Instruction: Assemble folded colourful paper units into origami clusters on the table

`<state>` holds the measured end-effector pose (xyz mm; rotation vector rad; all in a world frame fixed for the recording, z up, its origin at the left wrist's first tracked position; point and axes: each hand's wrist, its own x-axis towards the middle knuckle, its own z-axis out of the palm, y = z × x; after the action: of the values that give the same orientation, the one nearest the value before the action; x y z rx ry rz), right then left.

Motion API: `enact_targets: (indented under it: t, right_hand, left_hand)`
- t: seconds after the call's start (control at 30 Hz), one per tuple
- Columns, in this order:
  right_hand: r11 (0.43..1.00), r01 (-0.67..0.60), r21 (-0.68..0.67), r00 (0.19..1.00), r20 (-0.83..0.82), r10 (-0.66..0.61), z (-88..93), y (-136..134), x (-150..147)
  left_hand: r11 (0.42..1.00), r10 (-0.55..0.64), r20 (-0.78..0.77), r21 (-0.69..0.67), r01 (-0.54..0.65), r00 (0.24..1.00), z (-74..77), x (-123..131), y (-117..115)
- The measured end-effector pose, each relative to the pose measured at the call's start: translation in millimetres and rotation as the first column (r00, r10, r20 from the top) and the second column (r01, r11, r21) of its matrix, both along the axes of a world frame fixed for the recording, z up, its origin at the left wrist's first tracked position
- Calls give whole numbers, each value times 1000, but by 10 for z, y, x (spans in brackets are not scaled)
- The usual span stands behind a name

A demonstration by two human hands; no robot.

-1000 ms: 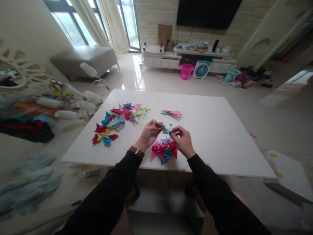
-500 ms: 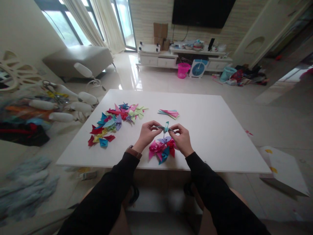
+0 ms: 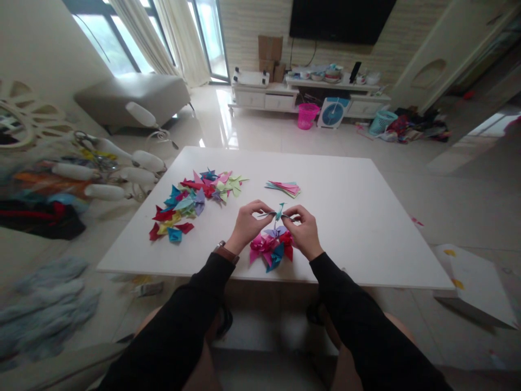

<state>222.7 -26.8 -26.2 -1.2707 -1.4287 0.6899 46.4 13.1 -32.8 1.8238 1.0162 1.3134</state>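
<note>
Between my two hands is a teal paper crane [image 3: 279, 212], held above the white table [image 3: 358, 228]. My left hand [image 3: 251, 221] pinches its left wing between thumb and fingers. The right wing is pinched the same way by my right hand [image 3: 302, 228]. Just below them lies a small pile of folded paper cranes [image 3: 271, 248] in pink, red, blue and lilac, close to the table's front edge. Part of that pile is hidden behind my right hand.
A larger heap of coloured paper cranes [image 3: 185, 201] spreads over the table's left side. Past my hands lies a fanned stack of coloured paper [image 3: 285, 188]. A white lamp with several arms [image 3: 148, 161] stands by the left edge. A white box [image 3: 474, 282] sits at the right.
The crane's neck and head now show a narrower, pointed outline, and its wings are spread flatter. Both hands keep their pinch. The whole view has shifted slightly.
</note>
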Motion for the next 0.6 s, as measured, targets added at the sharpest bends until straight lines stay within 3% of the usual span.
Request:
enact_targets:
  t: [0.4, 0.6]
  right_hand:
    - [1000, 1, 3, 999, 44, -1, 14, -14, -14]
    - [1000, 5, -2, 999, 52, -5, 17, -13, -11]
  left_hand:
    - [999, 22, -69, 50, -19, 997, 17, 1, -39]
    - [1000, -4, -19, 4, 5, 1000, -5, 12, -35]
